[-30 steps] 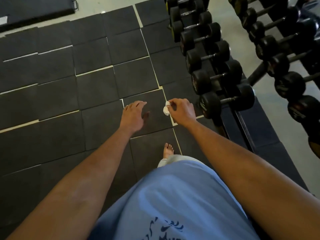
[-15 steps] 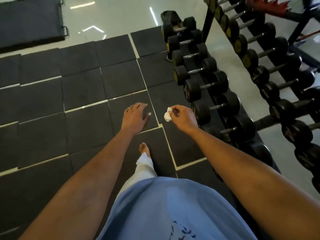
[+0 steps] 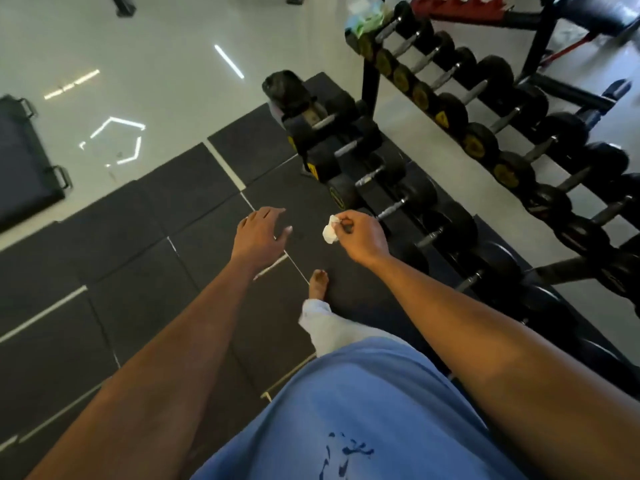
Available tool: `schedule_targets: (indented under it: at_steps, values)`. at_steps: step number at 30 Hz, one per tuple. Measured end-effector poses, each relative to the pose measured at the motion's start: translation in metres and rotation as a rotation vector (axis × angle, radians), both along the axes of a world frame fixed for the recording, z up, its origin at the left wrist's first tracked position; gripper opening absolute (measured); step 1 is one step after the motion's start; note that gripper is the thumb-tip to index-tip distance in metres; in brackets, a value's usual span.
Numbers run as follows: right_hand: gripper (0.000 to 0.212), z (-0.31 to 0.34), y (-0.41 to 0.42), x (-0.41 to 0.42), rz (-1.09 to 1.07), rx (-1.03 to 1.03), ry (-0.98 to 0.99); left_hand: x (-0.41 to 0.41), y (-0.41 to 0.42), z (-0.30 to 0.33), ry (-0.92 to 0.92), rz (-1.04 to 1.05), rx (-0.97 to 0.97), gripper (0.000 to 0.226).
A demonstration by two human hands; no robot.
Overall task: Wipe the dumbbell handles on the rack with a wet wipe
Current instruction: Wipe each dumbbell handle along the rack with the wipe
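My right hand (image 3: 363, 237) pinches a small crumpled white wet wipe (image 3: 330, 230) between thumb and fingertips, held in the air just left of the lower row of black dumbbells (image 3: 408, 199) on the rack. My left hand (image 3: 259, 237) hovers beside it with fingers apart and nothing in it. An upper row of dumbbells (image 3: 481, 133) with yellow end labels and metal handles runs diagonally on the rack's black frame (image 3: 369, 81) at the right.
A green-and-white pack (image 3: 365, 15) sits on top of the far end of the rack. Black rubber floor tiles (image 3: 138, 271) lie underfoot, my bare foot (image 3: 318, 282) on them. A dark mat with handles (image 3: 24, 161) lies on the pale floor at left.
I have walked forward along the rack: the far end of the rack and the pale floor have come into view. Both hands hold the same pose, the wipe still pinched.
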State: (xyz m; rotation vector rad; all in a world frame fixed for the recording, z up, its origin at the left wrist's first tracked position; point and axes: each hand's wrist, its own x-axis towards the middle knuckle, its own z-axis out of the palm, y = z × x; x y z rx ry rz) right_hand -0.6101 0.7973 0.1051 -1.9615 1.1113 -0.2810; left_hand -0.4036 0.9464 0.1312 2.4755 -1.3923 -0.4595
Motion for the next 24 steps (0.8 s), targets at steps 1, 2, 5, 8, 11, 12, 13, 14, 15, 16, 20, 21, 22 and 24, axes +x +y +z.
schedule_targets:
  at_steps: [1,2,5,8,11,12,13,14,15,16,20,21,22,24]
  values:
    - [0.026,-0.003,-0.017,0.024,-0.011,-0.001,0.002,0.025,-0.02,-0.001,0.003,-0.002,0.003,0.051]
    - [0.025,-0.004,-0.034,0.047,-0.018,-0.002,0.003,0.049,-0.04,0.0,0.004,-0.006,0.013,0.052]
    - [0.023,0.0,-0.09,0.118,-0.044,0.013,0.001,0.119,-0.098,0.006,0.0,-0.027,0.064,0.053]
    - [0.022,0.007,-0.146,0.18,-0.077,0.01,0.009,0.184,-0.158,0.011,0.005,-0.074,0.063,0.053]
    - [0.022,0.01,-0.194,0.232,-0.113,0.008,0.022,0.244,-0.216,0.009,0.01,-0.101,0.058,0.053]
    - [0.022,0.008,-0.209,0.248,-0.13,0.006,0.025,0.262,-0.235,0.006,0.011,-0.116,0.044,0.053]
    - [0.022,0.007,-0.224,0.263,-0.153,0.0,0.028,0.279,-0.256,0.002,0.011,-0.139,0.033,0.053]
    - [0.022,0.005,-0.238,0.277,-0.179,-0.006,0.025,0.296,-0.276,-0.001,0.016,-0.161,0.031,0.053]
    - [0.023,0.003,-0.252,0.291,-0.212,-0.014,0.027,0.311,-0.297,-0.004,0.023,-0.187,0.036,0.053]
    - [0.023,-0.001,-0.266,0.304,-0.245,-0.019,0.029,0.327,-0.318,-0.01,0.029,-0.22,0.048,0.053]
    - [0.022,-0.02,-0.306,0.356,-0.429,0.011,0.072,0.378,-0.394,-0.035,0.036,-0.398,0.103,0.051]
    - [0.021,-0.026,-0.313,0.368,-0.492,0.04,0.077,0.388,-0.412,-0.041,0.049,-0.455,0.111,0.05]
    - [0.02,-0.035,-0.32,0.379,-0.552,0.067,0.077,0.397,-0.428,-0.049,0.068,-0.514,0.123,0.049]
    - [0.02,-0.051,-0.328,0.401,-0.65,0.14,0.068,0.413,-0.456,-0.068,0.082,-0.629,0.169,0.052]
